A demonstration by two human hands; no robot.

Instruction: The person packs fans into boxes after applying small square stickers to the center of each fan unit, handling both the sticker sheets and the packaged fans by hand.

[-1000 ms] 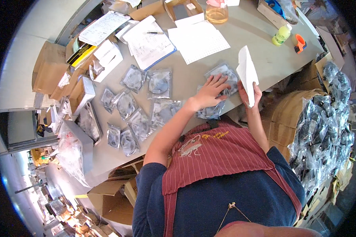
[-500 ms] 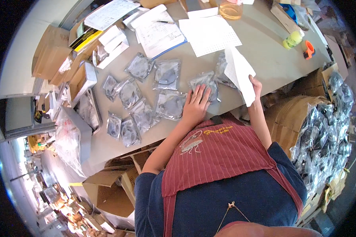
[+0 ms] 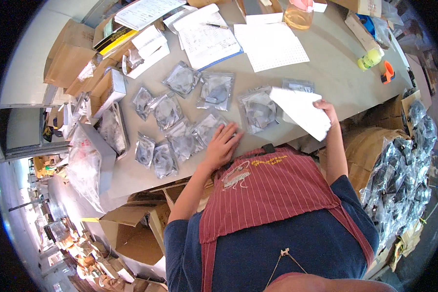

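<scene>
My left hand (image 3: pixel 223 146) lies fairly flat, fingers stretched out, over the right part of a clear plastic bag (image 3: pixel 207 124) with a dark grey item in it. In my right hand (image 3: pixel 329 113) a white sheet of paper (image 3: pixel 301 111) is pinched by its right edge. The sheet partly covers one bag (image 3: pixel 297 85), whose upper edge shows behind it. Between the hands lies another bag (image 3: pixel 259 111) with dark coiled contents, which I cannot identify exactly. Farther left sit several similar bags, among them a flat one (image 3: pixel 215 91).
Written sheets on a blue clipboard (image 3: pixel 207 41) and a white sticker-like sheet (image 3: pixel 272 46) lie at the back. A jar of amber liquid (image 3: pixel 298 17), a green bottle (image 3: pixel 370 59) and an orange ring-shaped thing (image 3: pixel 387 72) stand beyond. Grey trays (image 3: pixel 104 160) flank the left; a carton of bags (image 3: pixel 360 155), the right.
My left hand has moved left and nearer, off the middle bag onto the bag beside it. The paper in my right hand has swung lower and flatter. The view has shifted slightly.
</scene>
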